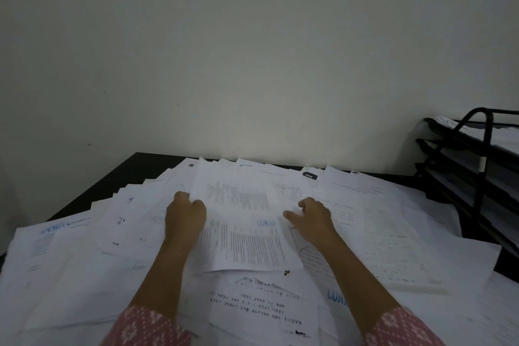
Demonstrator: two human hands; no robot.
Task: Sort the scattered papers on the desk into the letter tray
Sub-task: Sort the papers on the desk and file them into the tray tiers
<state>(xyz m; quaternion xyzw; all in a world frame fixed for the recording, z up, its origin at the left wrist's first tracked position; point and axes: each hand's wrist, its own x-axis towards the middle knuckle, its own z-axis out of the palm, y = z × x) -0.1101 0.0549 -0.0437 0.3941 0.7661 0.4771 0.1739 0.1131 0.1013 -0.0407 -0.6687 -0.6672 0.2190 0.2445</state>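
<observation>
Many white printed papers [387, 233] lie scattered and overlapping across a black desk [118, 174]. My left hand [185, 216] is curled and grips the left edge of a printed sheet [238, 199] that stands lifted in the middle of the pile. My right hand [311, 216] sits to the right of that sheet with fingers loosely bent, resting on the papers; whether it pinches the sheet's right edge is unclear. A black wire letter tray [474, 166] with stacked tiers stands at the right edge, some paper lying in its top tier.
A plain pale wall rises directly behind the desk. The desk's dark surface shows at the back left and in front of the tray at the right. My pink patterned sleeves are at the bottom of the view.
</observation>
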